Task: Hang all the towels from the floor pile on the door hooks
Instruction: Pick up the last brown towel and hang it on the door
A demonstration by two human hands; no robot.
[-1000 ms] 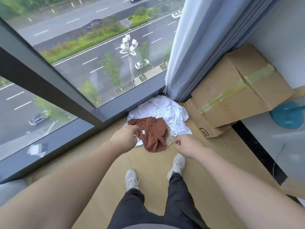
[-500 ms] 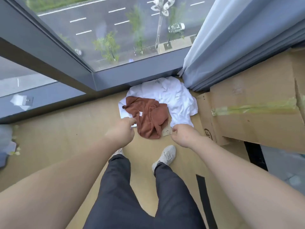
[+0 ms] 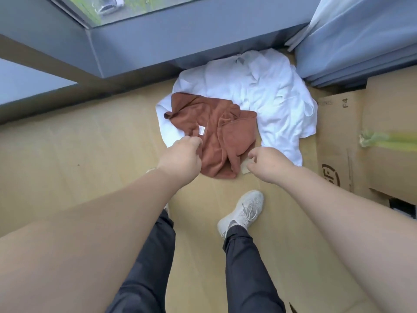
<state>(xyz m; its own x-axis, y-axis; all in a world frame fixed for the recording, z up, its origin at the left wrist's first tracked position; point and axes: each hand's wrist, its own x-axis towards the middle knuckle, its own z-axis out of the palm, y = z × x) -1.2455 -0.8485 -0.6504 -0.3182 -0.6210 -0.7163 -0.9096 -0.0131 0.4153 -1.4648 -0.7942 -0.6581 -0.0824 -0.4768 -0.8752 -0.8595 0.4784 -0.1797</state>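
Two towels lie piled on the floor (image 3: 90,154) below the window (image 3: 140,7): a brown towel (image 3: 216,132) crumpled on top of a white towel (image 3: 270,96), beside a cardboard box (image 3: 338,136) and a curtain (image 3: 361,37). Left hand (image 3: 180,159) has fingers curled at the brown towel's near left edge, right hand (image 3: 268,164) curled over its near right corner; whether either actually pinches the cloth cannot be told
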